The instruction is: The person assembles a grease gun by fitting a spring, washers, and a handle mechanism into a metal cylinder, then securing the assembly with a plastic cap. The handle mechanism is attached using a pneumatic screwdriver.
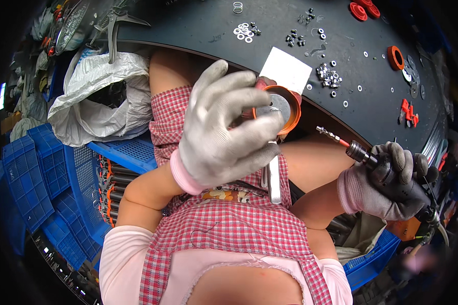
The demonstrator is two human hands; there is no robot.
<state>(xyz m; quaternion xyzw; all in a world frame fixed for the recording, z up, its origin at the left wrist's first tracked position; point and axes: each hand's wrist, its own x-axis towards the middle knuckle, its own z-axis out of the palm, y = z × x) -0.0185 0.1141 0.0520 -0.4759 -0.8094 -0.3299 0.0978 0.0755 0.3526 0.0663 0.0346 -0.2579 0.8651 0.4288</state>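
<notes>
My left hand (224, 122), in a white-grey glove, reaches over an orange round part (292, 119) near the table's front edge. Its fingers are spread, the index fingertip over a silver disc (279, 105) inside the orange rim. A small shiny piece shows at the disc's middle; whether the finger touches it is hard to tell. Beneath the thumb, a flat silver metal handle (274, 180) points down toward my lap. My right hand (392, 178), gloved in grey, is wrapped round a black power screwdriver (364, 155), its bit aimed left toward the orange part.
On the dark table (198, 23) lie several washers (244, 33), a pile of nuts (329, 76), an orange ring (395, 58) and red parts (408, 112). A white square sheet (286, 71) overhangs the edge. At left are a white sack (68, 114) and blue crates (28, 178).
</notes>
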